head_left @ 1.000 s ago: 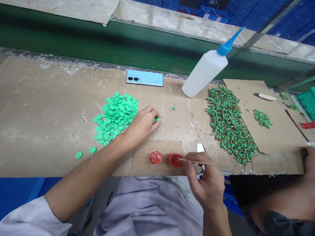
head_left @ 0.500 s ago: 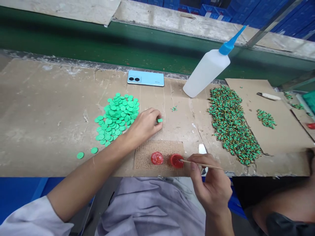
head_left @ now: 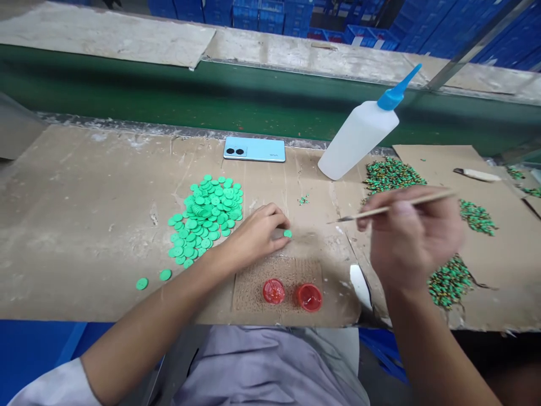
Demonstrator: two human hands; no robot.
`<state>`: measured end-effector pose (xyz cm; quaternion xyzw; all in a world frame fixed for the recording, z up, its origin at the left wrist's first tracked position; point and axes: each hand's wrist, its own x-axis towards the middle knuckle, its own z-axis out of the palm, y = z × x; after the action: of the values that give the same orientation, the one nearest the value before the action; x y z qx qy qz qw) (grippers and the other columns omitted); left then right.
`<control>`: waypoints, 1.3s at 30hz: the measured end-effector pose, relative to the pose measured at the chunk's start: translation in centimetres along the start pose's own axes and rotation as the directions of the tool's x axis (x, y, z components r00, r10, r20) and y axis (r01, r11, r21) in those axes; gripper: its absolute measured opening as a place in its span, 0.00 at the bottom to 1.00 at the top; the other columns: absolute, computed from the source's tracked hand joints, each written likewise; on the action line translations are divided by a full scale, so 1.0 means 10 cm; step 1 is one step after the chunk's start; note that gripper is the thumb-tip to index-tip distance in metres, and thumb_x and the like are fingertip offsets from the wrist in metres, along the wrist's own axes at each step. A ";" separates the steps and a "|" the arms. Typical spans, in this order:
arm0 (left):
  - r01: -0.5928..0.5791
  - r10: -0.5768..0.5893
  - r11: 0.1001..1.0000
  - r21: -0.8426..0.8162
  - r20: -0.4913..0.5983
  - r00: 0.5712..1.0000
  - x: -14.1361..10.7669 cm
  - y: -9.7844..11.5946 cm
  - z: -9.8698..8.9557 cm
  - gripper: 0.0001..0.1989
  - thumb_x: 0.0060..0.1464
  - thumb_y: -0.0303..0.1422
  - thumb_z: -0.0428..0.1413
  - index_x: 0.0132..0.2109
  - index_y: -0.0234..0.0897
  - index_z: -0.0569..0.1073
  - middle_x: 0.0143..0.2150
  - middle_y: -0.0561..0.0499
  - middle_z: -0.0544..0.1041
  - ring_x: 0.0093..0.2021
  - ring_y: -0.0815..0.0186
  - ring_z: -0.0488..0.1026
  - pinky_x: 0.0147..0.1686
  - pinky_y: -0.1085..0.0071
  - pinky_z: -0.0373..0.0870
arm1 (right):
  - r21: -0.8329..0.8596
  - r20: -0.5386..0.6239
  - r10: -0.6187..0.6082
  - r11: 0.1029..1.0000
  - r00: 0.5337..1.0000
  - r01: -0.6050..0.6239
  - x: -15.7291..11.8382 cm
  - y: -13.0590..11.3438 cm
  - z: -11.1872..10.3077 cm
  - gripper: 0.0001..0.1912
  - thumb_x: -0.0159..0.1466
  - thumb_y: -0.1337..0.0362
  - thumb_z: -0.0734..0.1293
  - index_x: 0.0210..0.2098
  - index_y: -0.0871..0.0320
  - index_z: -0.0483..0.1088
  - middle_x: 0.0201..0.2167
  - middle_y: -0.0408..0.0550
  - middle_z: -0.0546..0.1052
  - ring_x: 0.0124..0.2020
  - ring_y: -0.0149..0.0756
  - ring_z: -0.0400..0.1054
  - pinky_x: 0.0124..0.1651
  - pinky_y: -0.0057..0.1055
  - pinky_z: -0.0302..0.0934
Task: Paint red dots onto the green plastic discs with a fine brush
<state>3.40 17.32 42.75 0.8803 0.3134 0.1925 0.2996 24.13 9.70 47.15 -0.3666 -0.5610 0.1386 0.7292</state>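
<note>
Two hands: the right hand [head_left: 409, 239] pinches a wooden stick [head_left: 401, 204], and the left hand [head_left: 257, 237] curls loosely beside a green button [head_left: 288, 233]. Lettering on the phone [head_left: 254, 149] is unreadable.

Left hand [head_left: 257, 234] curled low, right hand [head_left: 409, 239] raised, pinching.

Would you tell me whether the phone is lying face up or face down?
Face down: the phone shows its pale blue back and two camera lenses.

Raised wooden stick [head_left: 401, 204], flat green button [head_left: 287, 233]
</note>
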 end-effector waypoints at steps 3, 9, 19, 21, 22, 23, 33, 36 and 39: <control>0.011 -0.011 0.999 -0.040 0.000 1.000 0.01 -0.01 -0.01 0.05 0.60 0.27 0.63 0.44 0.36 0.77 0.49 0.47 0.74 0.51 0.58 0.74 0.53 0.61 0.71 | 0.025 0.109 0.049 0.998 0.993 -0.052 -0.02 0.33 0.10 0.03 0.69 0.65 0.69 0.39 0.55 0.70 0.28 0.42 0.76 0.24 0.30 0.69 0.24 0.28 0.63; 0.002 -0.003 0.996 -0.087 -0.016 1.000 0.03 -0.04 0.04 0.06 0.58 0.24 0.63 0.41 0.36 0.76 0.47 0.48 0.74 0.50 0.59 0.73 0.53 0.60 0.71 | -0.013 0.186 0.151 0.988 0.971 -0.151 -0.21 0.59 0.04 0.02 0.71 0.68 0.67 0.40 0.55 0.69 0.30 0.42 0.76 0.25 0.28 0.70 0.26 0.26 0.67; 0.061 -0.063 0.990 -0.127 -0.007 0.998 0.04 0.00 0.03 0.07 0.57 0.24 0.64 0.41 0.37 0.75 0.46 0.50 0.74 0.49 0.61 0.73 0.50 0.62 0.71 | -0.064 0.449 0.078 0.996 0.890 -0.055 -0.16 0.58 0.05 0.09 0.68 0.75 0.65 0.43 0.55 0.69 0.31 0.44 0.74 0.31 0.32 0.73 0.31 0.28 0.69; 0.079 -0.079 0.988 -0.129 0.000 0.997 0.05 0.00 0.03 0.07 0.57 0.24 0.64 0.41 0.37 0.75 0.46 0.50 0.74 0.49 0.60 0.73 0.49 0.61 0.72 | -0.065 0.487 0.051 0.998 0.872 -0.022 -0.17 0.59 0.04 0.10 0.67 0.76 0.65 0.44 0.55 0.68 0.32 0.43 0.74 0.32 0.32 0.74 0.32 0.29 0.70; 0.084 -0.084 0.988 -0.130 0.003 0.996 0.05 0.01 0.03 0.07 0.57 0.24 0.64 0.41 0.38 0.75 0.46 0.50 0.74 0.49 0.60 0.73 0.49 0.61 0.72 | -0.068 0.495 0.043 0.998 0.868 -0.011 -0.17 0.59 0.04 0.11 0.66 0.76 0.65 0.45 0.55 0.68 0.32 0.43 0.75 0.32 0.32 0.74 0.33 0.30 0.70; 0.084 -0.084 0.988 -0.131 0.002 0.996 0.05 0.01 0.03 0.07 0.57 0.24 0.64 0.40 0.38 0.75 0.46 0.50 0.74 0.49 0.60 0.73 0.49 0.61 0.72 | -0.076 0.497 0.044 0.997 0.867 -0.007 -0.18 0.59 0.03 0.12 0.66 0.76 0.65 0.45 0.55 0.68 0.33 0.43 0.75 0.33 0.33 0.74 0.33 0.30 0.70; 0.056 -0.059 0.992 -0.116 -0.023 0.998 0.06 0.00 0.06 0.06 0.57 0.24 0.63 0.40 0.37 0.75 0.47 0.49 0.74 0.50 0.60 0.73 0.52 0.61 0.73 | -0.107 0.507 0.088 0.994 0.858 -0.038 -0.20 0.62 0.00 0.13 0.65 0.76 0.67 0.46 0.55 0.69 0.34 0.45 0.76 0.33 0.34 0.75 0.32 0.30 0.71; 0.053 -0.057 0.993 -0.109 -0.031 0.998 0.05 0.00 0.07 0.06 0.57 0.24 0.63 0.40 0.37 0.75 0.47 0.49 0.74 0.50 0.59 0.73 0.52 0.61 0.73 | -0.088 0.512 0.071 0.996 0.856 -0.030 -0.18 0.61 0.02 0.13 0.65 0.77 0.66 0.46 0.56 0.69 0.34 0.44 0.76 0.32 0.32 0.75 0.32 0.28 0.71; 0.043 -0.047 0.993 -0.105 -0.036 0.998 0.05 0.00 0.07 0.07 0.56 0.24 0.64 0.40 0.37 0.75 0.47 0.49 0.74 0.51 0.59 0.73 0.53 0.61 0.73 | -0.100 0.506 0.073 0.995 0.860 -0.026 -0.18 0.60 0.03 0.12 0.66 0.76 0.66 0.45 0.56 0.69 0.33 0.44 0.76 0.32 0.32 0.75 0.31 0.27 0.71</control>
<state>4.14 17.42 42.28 0.8522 0.3285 0.2186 0.3435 24.51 12.90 41.71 -0.3635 -0.7294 0.2238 0.5345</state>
